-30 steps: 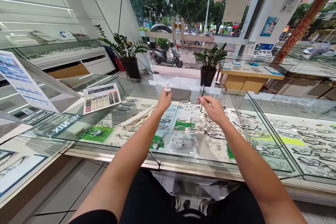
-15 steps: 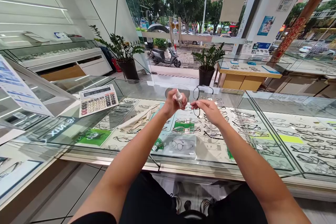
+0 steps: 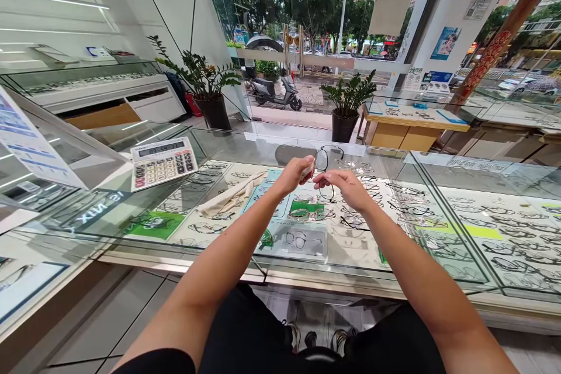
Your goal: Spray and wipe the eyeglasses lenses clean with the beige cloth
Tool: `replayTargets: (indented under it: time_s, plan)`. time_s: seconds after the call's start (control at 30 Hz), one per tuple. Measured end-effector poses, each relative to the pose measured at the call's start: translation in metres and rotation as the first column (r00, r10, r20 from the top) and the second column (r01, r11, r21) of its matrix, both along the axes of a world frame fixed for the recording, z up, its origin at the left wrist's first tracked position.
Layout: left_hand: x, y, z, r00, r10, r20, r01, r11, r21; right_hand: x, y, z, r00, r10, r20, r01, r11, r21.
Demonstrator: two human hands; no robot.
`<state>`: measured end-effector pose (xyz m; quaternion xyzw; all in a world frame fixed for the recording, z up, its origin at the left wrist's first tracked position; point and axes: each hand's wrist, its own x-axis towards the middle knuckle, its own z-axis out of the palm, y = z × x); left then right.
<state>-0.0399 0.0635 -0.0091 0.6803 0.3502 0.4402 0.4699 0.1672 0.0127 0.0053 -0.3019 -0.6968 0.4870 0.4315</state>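
My left hand (image 3: 294, 175) is closed round a small white spray bottle (image 3: 308, 171), tipped with its nozzle toward a pair of black-framed glasses (image 3: 325, 166). My right hand (image 3: 346, 186) pinches those glasses by the frame and holds them upright above the glass counter (image 3: 245, 152). The two hands almost touch, over the middle of the counter. A beige cloth (image 3: 230, 199) lies on the glass to the left of my left forearm.
A calculator (image 3: 162, 162) sits on the counter at the left, beside a tilted printed sign (image 3: 26, 143). Several glasses frames lie inside the showcase (image 3: 504, 234) under the glass. Two potted plants (image 3: 349, 106) stand beyond the counter by the shop window.
My left hand has brought the spray bottle down from upright and tilted it toward the glasses. My right hand has moved the glasses left and closer to the bottle.
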Motion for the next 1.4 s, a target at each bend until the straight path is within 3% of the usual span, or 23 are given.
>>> replayTargets:
  time_s: [0.3, 0.8, 0.87, 0.97, 1.07, 1.13, 1.23, 1.4]
  plan:
    - [0.002, -0.013, -0.001, 0.978, -0.1, -0.182, 0.119, 0.988, 0.095, 0.004, 0.008, -0.001, 0.975, -0.199, -0.103, 0.202, 0.979, 0.019]
    - [0.003, -0.007, -0.007, 0.972, -0.028, -0.232, 0.066, 0.985, 0.161, 0.004, 0.009, -0.004, 0.973, -0.203, -0.107, 0.205, 0.979, 0.01]
    - [0.001, -0.001, -0.007, 0.976, 0.028, -0.218, 0.008, 0.987, 0.163, 0.004, 0.01, -0.005, 0.973, -0.204, -0.11, 0.204, 0.979, -0.007]
    - [-0.015, 0.018, -0.008, 0.952, 0.24, -0.188, -0.205, 0.961, 0.187, 0.005, 0.012, -0.007, 0.971, -0.196, -0.139, 0.191, 0.981, -0.044]
    - [-0.042, 0.041, -0.013, 0.837, 0.508, -0.202, -0.477, 0.859, 0.185, 0.006, 0.014, -0.008, 0.965, -0.188, -0.184, 0.177, 0.981, -0.076]
    - [-0.06, 0.053, -0.02, 0.742, 0.617, -0.263, -0.593, 0.787, 0.172, 0.007, 0.015, -0.009, 0.962, -0.18, -0.205, 0.166, 0.983, -0.084]
    - [-0.078, 0.062, -0.032, 0.629, 0.676, -0.383, -0.667, 0.723, 0.18, 0.009, 0.016, -0.011, 0.961, -0.175, -0.212, 0.162, 0.984, -0.076]
    - [-0.088, 0.065, -0.045, 0.538, 0.673, -0.507, -0.694, 0.695, 0.186, 0.01, 0.017, -0.011, 0.965, -0.217, -0.146, 0.212, 0.976, -0.048]
